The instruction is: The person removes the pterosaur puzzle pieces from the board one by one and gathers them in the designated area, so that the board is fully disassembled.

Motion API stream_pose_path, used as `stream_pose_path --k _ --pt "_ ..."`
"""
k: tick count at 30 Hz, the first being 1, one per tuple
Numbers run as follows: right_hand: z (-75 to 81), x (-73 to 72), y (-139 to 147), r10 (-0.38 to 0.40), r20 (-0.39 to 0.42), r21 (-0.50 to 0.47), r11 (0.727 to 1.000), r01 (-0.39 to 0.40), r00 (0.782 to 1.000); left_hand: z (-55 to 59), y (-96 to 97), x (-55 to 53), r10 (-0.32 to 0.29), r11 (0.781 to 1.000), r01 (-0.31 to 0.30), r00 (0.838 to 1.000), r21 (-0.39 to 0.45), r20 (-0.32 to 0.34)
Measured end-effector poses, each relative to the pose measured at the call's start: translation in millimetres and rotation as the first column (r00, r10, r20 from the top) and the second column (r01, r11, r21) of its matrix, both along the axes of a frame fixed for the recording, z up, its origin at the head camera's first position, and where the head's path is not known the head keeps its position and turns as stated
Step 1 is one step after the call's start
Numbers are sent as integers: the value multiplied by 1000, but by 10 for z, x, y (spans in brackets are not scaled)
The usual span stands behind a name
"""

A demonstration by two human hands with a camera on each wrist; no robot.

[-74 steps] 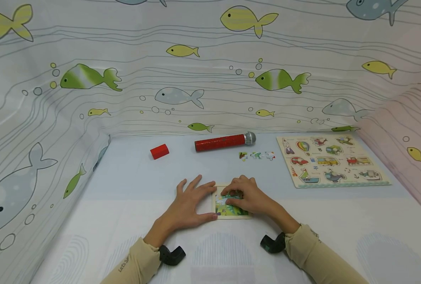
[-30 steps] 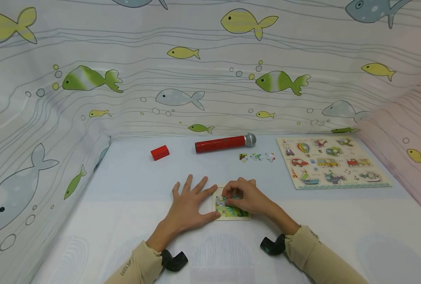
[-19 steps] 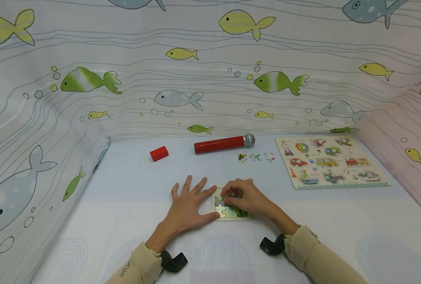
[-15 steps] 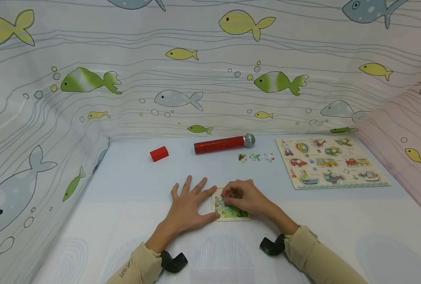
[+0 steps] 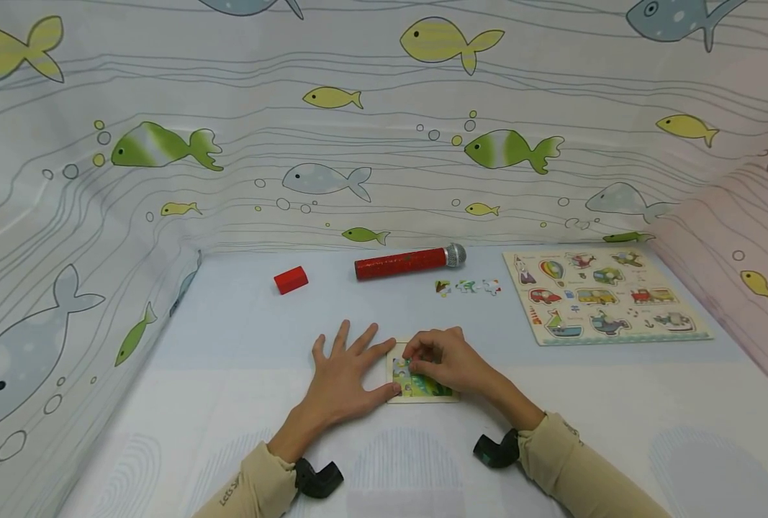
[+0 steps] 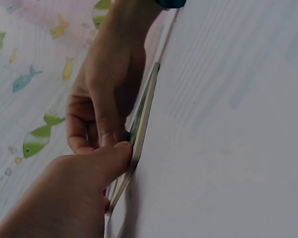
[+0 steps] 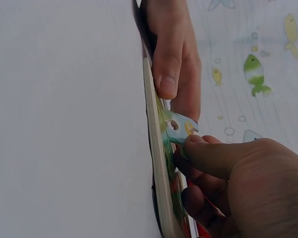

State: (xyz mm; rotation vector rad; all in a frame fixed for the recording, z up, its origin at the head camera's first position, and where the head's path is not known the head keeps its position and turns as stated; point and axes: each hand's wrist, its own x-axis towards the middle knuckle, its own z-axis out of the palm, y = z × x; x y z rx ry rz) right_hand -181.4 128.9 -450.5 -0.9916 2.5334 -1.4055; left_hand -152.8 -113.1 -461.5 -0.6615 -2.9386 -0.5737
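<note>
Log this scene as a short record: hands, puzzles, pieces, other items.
left hand: thumb on left side of the small puzzle, fingers spread
right hand: pinches a tilted puzzle piece at the small puzzle
loose pieces: three in a row, beyond the small puzzle
large puzzle board: at the right
red microphone: lies near the back
red block: left of the microphone

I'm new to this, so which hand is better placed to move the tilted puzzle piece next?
Probably the right hand: it pinches the tilted piece at the small board. The left hand touches the board's edge, seemingly better suited to steadying.
</note>
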Motion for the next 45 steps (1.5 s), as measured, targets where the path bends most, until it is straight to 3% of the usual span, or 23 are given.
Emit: stream_pose_path --k 10,25,36,45 --pt "-27 -3 -17 -31 48 -38 999 33 998 18 5 -13 1 1000 -1 999 0 40" --pt "-2 -1 -22 -120 132 -82 988 131 984 6 12 -6 0 1000 0 1000 -1 -26" --pt "-23 -191 255 -270 158 -130 948 291 950 -9 0 -1 3 1000 -3 1000 -22 12" --pt "-71 -333 533 -343 121 -80 932 353 932 4 10 7 3 1000 -3 1000 -10 12"
